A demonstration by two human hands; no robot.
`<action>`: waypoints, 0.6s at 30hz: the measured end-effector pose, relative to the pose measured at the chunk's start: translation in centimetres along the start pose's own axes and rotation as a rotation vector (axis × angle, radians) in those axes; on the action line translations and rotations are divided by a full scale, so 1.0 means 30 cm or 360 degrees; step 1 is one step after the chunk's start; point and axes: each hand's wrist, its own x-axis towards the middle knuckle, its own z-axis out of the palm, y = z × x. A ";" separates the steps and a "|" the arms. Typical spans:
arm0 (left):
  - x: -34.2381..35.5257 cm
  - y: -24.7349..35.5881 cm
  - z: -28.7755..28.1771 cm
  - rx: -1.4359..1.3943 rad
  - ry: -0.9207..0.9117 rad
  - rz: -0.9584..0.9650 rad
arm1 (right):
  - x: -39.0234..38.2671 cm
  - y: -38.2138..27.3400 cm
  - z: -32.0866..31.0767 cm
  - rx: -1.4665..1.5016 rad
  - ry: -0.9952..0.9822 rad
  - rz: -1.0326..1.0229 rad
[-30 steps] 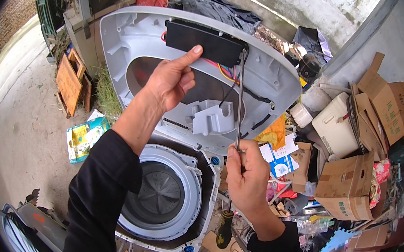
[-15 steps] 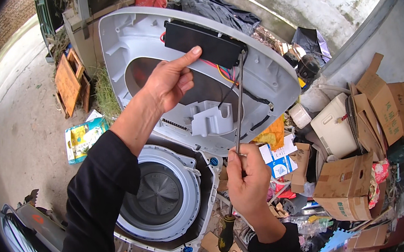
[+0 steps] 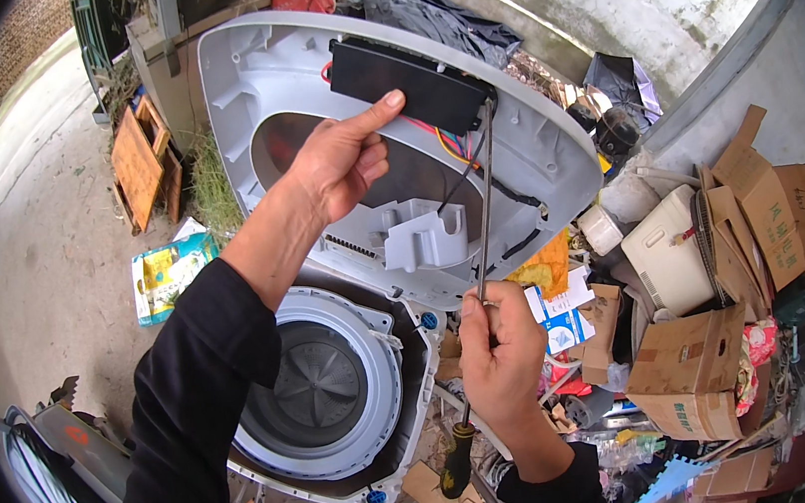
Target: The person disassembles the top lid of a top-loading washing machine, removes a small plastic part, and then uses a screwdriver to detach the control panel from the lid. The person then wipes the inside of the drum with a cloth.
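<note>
A washing machine's grey plastic top cover (image 3: 551, 148) is tipped up, its underside toward me. A long black control box (image 3: 402, 86) sits along its upper part, with coloured wires below. My left hand (image 3: 342, 163) lays its thumb on the box's lower face, the other fingers curled beneath. My right hand (image 3: 503, 350) is closed round the shaft of a long screwdriver (image 3: 487, 201). The tip meets the box's lower right corner; the screw there is too small to make out. Below my fist hangs its dark, yellow-marked handle (image 3: 457, 464).
The open washing tub (image 3: 314, 388) stands under the cover. Cardboard boxes (image 3: 691, 372), a cream plastic casing (image 3: 662, 250) and mixed scrap crowd the right. A wooden frame (image 3: 136, 169) and a colourful bag (image 3: 170, 278) lie on concrete at left.
My right hand and the screwdriver handle have shifted slightly right, and the handle hangs at a changed angle. The left thumb stays on the control box.
</note>
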 end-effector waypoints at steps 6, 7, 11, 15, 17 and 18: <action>-0.005 -0.002 0.009 0.0033 0.0042 -0.0002 | 0.002 0.005 -0.013 0.0033 -0.0052 0.0020; -0.006 -0.001 0.008 0.0032 0.0039 -0.0001 | 0.002 -0.006 -0.015 0.0139 -0.0099 0.0110; -0.007 -0.004 0.000 0.0021 0.0022 0.0002 | 0.022 -0.111 -0.050 0.0788 -0.0346 0.0623; 0.000 -0.006 -0.004 -0.0029 0.0021 0.0013 | 0.037 -0.141 -0.043 0.1617 -0.0488 0.0930; -0.002 -0.007 -0.002 -0.0039 0.0002 0.0027 | 0.036 -0.149 -0.025 0.1934 -0.0446 0.1008; -0.006 -0.008 -0.001 -0.0041 -0.0004 0.0033 | 0.037 -0.153 -0.017 0.2055 -0.0440 0.1013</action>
